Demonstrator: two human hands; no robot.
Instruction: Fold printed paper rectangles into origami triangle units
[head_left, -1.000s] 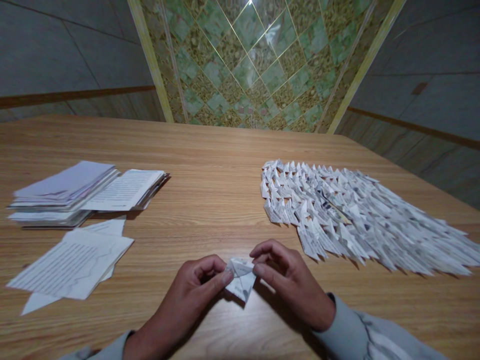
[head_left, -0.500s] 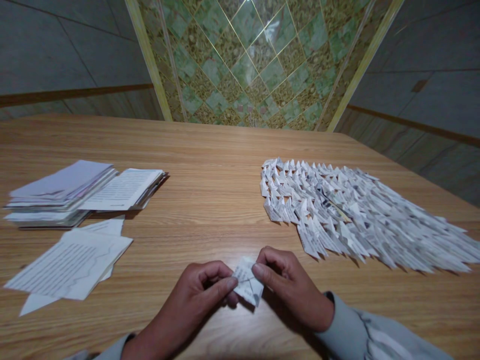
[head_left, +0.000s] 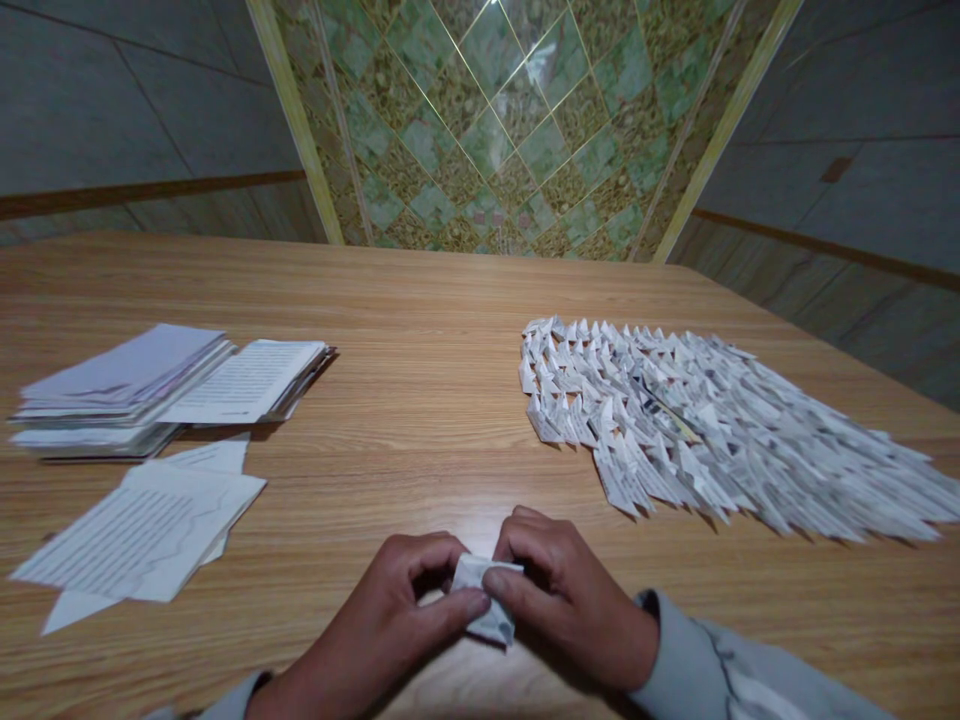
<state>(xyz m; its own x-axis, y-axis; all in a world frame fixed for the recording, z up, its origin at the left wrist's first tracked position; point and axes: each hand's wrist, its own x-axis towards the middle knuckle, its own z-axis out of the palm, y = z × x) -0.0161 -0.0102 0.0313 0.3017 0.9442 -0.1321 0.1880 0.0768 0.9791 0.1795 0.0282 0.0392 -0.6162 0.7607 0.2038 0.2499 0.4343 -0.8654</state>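
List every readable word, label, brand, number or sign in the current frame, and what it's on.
No text is legible.
Loose sheets: rows of print, too small and blurred to read.
Printed page beside the pale-topped stack: lines of print, too small to read.
Folded pieces at right: dark marks, unreadable.
Held folded paper: faint marks, blurred.
Tiled wall: no sign seen.

Two hands [head_left: 401, 600], one held paper [head_left: 493, 630], two stacks [head_left: 127, 365], at least two loose sheets [head_left: 142, 525], dozens of folded papers [head_left: 712, 430]
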